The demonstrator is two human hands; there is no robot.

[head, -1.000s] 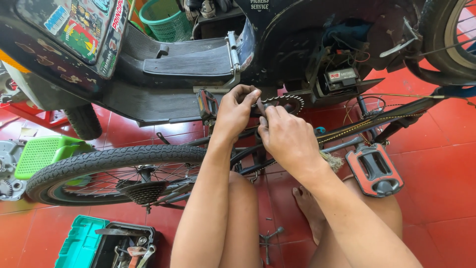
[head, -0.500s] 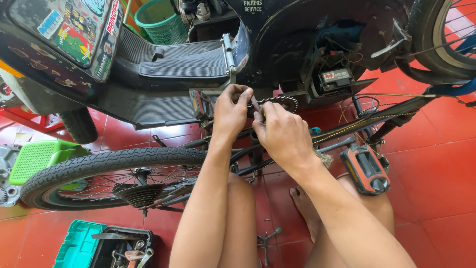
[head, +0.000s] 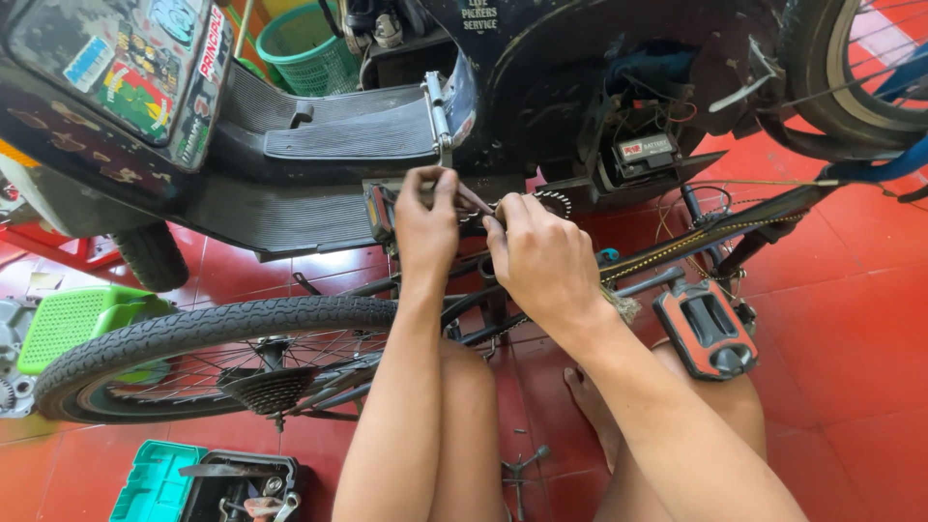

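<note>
The fingers (head: 440,188) of the left hand (head: 425,227) are curled together and pinch a small part at the bicycle's crank; the part itself is too hidden to name. The fingers of the right hand (head: 546,261) are bent and closed too, their tips pressed to the same spot, just beside the left fingertips, so the two hands almost touch.

Right past the fingertips sits the chainring (head: 541,205), its toothed rim showing above the right knuckles. The chain (head: 677,246) runs from there off to the right of the right hand. Touching the left fingers on their far side is a pedal (head: 379,211), seen end-on. A second pedal (head: 709,333), black with a red edge, lies near the right wrist, on its outer side.

Below the left wrist lies the bicycle's rear wheel (head: 193,333), flat on its side, with the sprocket cluster (head: 266,387) at its hub. Beyond both hands stands a dark scooter (head: 319,135), its ribbed footboard just above the left fingers, with a small battery (head: 646,153) in its open body above the right hand. A green basket (head: 309,48) stands farther off. Well below the left forearm rests a teal toolbox (head: 159,483) on the red tiled floor (head: 851,367).
</note>
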